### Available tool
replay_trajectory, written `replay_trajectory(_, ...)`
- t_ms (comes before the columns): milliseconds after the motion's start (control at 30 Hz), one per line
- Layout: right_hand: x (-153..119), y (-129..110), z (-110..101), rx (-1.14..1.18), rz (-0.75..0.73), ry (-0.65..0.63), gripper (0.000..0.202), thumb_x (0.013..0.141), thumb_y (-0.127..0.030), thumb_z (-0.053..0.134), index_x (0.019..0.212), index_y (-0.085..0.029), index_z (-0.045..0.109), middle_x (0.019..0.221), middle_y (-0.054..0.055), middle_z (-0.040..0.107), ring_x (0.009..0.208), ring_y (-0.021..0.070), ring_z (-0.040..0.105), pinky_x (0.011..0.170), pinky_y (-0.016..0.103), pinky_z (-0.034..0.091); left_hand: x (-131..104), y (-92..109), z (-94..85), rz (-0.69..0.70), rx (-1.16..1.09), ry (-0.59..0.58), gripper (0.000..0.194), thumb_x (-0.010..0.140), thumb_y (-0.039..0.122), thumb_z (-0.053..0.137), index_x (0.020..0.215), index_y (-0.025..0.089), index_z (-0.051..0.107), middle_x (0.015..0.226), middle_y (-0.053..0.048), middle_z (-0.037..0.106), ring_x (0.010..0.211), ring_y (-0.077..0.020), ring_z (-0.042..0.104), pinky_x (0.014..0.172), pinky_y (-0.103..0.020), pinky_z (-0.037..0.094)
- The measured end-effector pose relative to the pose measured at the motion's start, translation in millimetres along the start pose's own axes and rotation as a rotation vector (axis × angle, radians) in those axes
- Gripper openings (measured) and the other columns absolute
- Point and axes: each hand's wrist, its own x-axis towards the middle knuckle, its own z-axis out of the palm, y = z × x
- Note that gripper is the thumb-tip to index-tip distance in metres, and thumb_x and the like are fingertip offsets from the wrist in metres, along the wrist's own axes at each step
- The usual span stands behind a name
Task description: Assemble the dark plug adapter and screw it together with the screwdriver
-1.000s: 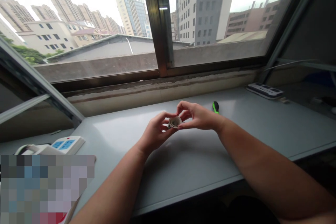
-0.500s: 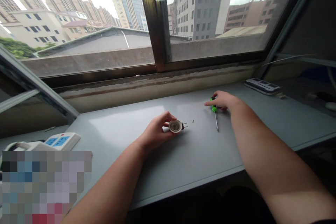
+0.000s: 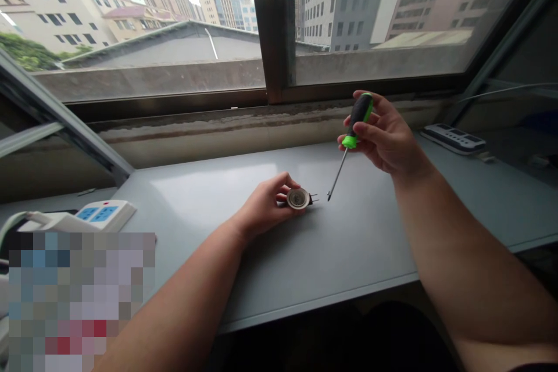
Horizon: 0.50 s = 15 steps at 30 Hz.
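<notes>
My left hand [image 3: 272, 200] is closed around a small round beige part [image 3: 298, 199] with two thin metal prongs pointing right, held low over the grey table. My right hand [image 3: 386, 136] grips a screwdriver [image 3: 360, 116] by its black and green handle, raised above the table. Its shaft slants down to the left, and the tip is beside a tiny metal piece [image 3: 328, 193], just right of the prongs. Whether tip and piece touch, I cannot tell.
On the grey table [image 3: 349, 244], a white power strip with blue sockets [image 3: 107, 215] sits at the left. Another power strip [image 3: 453, 138] lies at the back right. A window frame [image 3: 174, 102] runs behind the table, and a metal bar [image 3: 87, 128] slants down at the left.
My right hand has closed on the screwdriver and lifted it off the table, bringing its tip left to the tiny metal piece. My left hand still holds the round part. The view has shifted slightly.
</notes>
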Motion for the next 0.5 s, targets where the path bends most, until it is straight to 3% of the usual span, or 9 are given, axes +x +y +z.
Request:
replay_trajectory(167,-12.8,-9.1,32.1,-0.084,-0.049,-0.039,0.086,0.082,-0.050,0.081,0.152,-0.045,0.032,0.129,0.004,0.068,0.098,0.0242,0.077,0.078,0.038,0.068,-0.4,5.6,-1.2,0.004,0.000,-0.039,0.034,0.078,0.030,0.084,0.103,0.020,0.062,0.099,-0.005,0.073,0.089,-0.0198,0.071,0.081,-0.035,0.059)
replay_trajectory(333,-13.0,-4.0,38.0,-0.177,-0.014,-0.094,0.091,0.080,-0.059,0.080,0.154,-0.045,0.029,0.135,0.006,0.065,0.102,0.0264,0.076,0.079,0.038,0.068,1.8,7.5,-2.3,0.058,0.028,-0.048,0.031,0.079,0.027,0.082,0.107,0.021,0.070,0.104,-0.007,0.072,0.095,-0.0221,0.070,0.085,-0.036,0.060)
replay_trajectory(500,-12.8,-5.1,40.0,-0.116,-0.074,-0.117,0.089,0.079,-0.053,0.083,0.152,-0.042,0.033,0.119,0.004,0.069,0.100,0.0261,0.077,0.083,0.040,0.068,2.3,4.3,-2.7,0.064,0.031,-0.048,0.031,0.079,0.027,0.082,0.107,0.020,0.071,0.105,-0.008,0.072,0.096,-0.0229,0.070,0.086,-0.037,0.061)
